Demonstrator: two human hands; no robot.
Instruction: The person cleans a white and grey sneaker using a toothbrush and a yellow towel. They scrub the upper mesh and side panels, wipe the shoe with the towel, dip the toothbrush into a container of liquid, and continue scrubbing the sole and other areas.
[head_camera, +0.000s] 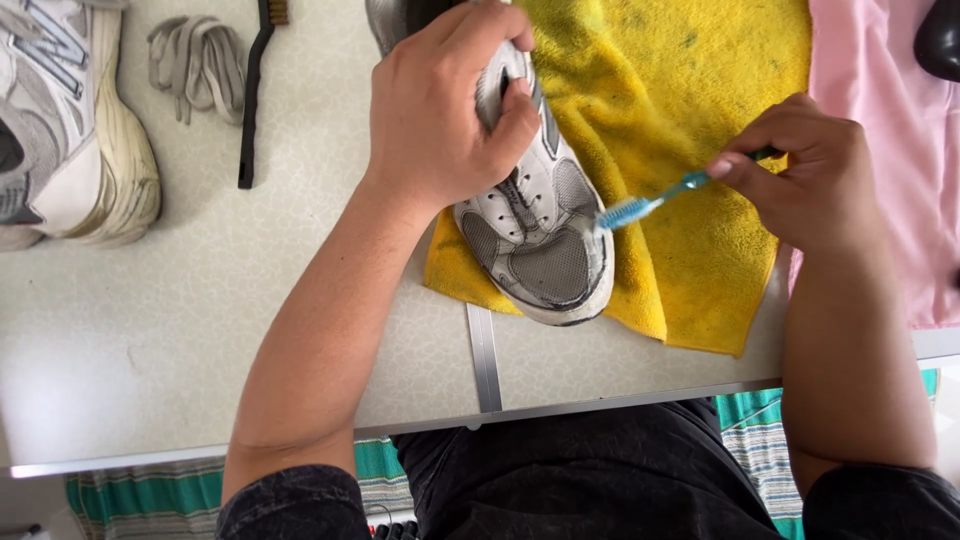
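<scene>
- Left hand (440, 110) clamped over the shoe (540, 235) at the collar, thumb hooked into the opening, fingers wrapped round the heel side; shoe pinned toe-toward-body on the yellow towel (690, 120).
- Right hand (810, 185) pinches a blue toothbrush (650, 205) by its handle, fingertips closed on it; bristle head touches the shoe's outer side near the forefoot.
- Shoe: looks light, with soft mesh panels and a stiffer sole. Upper would likely give under pressure; collar or heel seems the firm place to hold. Laces out, eyelets empty.
- Toothbrush: thin, light, likely a little springy; a grip nearer the head should give more control.
- Towel: soft and limp, may bunch or slide on the smooth table (150, 340).
- Count: shoes two, the second (70, 130) at far left, untouched. Brushes two: the toothbrush and a black-handled brush (252, 95) lying near it. Lace bundle (195, 65) one. Yellow towel one; pink cloth (890, 150) one at right, with a dark object at its top edge, too cropped to identify.
</scene>
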